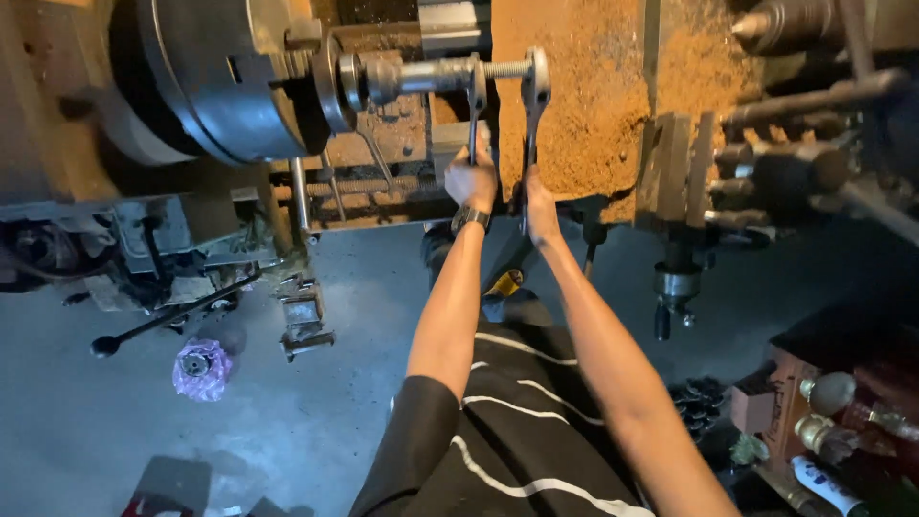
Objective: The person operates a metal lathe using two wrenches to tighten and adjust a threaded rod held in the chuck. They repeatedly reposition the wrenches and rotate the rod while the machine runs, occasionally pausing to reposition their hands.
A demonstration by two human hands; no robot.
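**Two wrenches on one threaded shaft, both hands loaded**

My left hand (471, 182) is gripping the lower end of the left wrench (476, 105), fingers wrapped shut around the handle. My right hand (539, 203) is doing the same on the right wrench (532, 105), fingers closed round its shank; I can't tell how the thumb is sitting.

Both wrenches are running straight up and away from my hands, long axes nearly parallel, just beside each other. Their heads are sitting on the threaded shaft (450, 75), which is lying horizontally, crosswise to the wrenches. The left wrench is biting nearer the chuck (215, 81), the right one at the shaft's free end. So the work is directly above and ahead of both hands, each hand about equally near.

Count: two wrenches, two hands, one shaft, one chuck.

Further out: the shaft is being held in the big dark chuck to the left. Orange sawdust-like swarf (574, 105) is covering the lathe bed behind. A long lever with a ball end (158, 321) is hanging low left over the grey floor (287, 431), near a pink-wrapped round part (201, 369).
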